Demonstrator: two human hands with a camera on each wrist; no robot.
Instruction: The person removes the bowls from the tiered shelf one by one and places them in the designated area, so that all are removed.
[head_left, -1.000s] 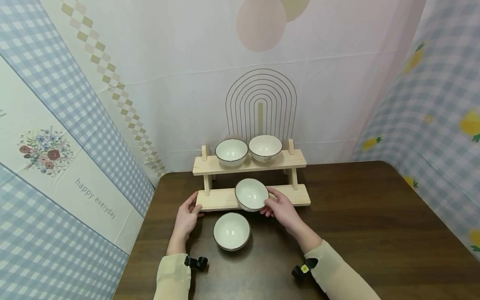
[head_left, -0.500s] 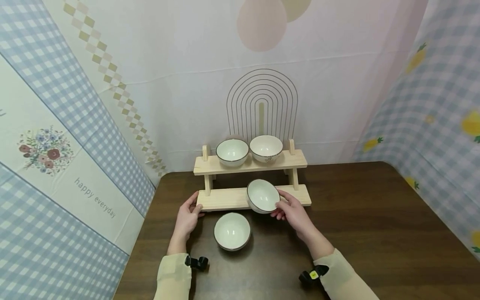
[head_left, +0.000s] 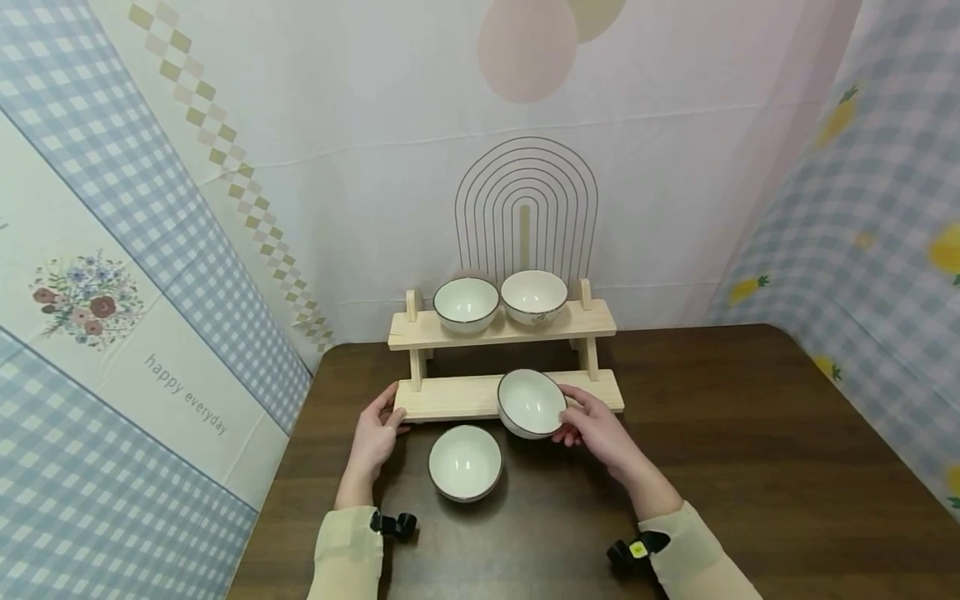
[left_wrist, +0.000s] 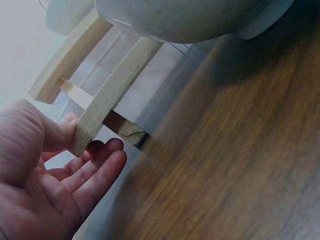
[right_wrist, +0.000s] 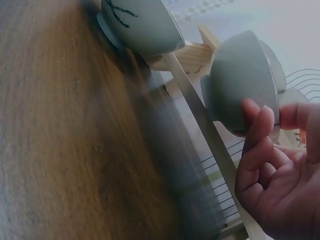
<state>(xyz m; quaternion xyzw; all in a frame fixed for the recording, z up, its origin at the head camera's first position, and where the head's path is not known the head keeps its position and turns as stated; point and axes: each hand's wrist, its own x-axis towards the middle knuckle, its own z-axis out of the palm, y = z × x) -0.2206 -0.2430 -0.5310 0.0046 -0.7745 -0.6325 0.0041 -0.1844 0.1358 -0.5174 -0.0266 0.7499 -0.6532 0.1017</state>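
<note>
We count four dark-rimmed bowls [head_left: 465,462], one wooden display stand [head_left: 408,335] and, in it, two shelf boards [head_left: 450,399]. We see one wood-grain table [head_left: 750,433], one left hand [head_left: 372,435], one right hand [head_left: 597,431], two pale sleeves [head_left: 347,542] and two black wrist cameras [head_left: 395,526].

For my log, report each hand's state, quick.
Left hand: holding the pale, two-tier wooden stand at its left end.
Right hand: holding a round white ceramic bowl with a dark rim.

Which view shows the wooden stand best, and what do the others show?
The head view: both shelves of the wooden stand appear nearly whole, though bowls hide parts. The left wrist view shows one end, gripped by the left hand; the right wrist view, a long edge and pieces behind bowls.
</note>
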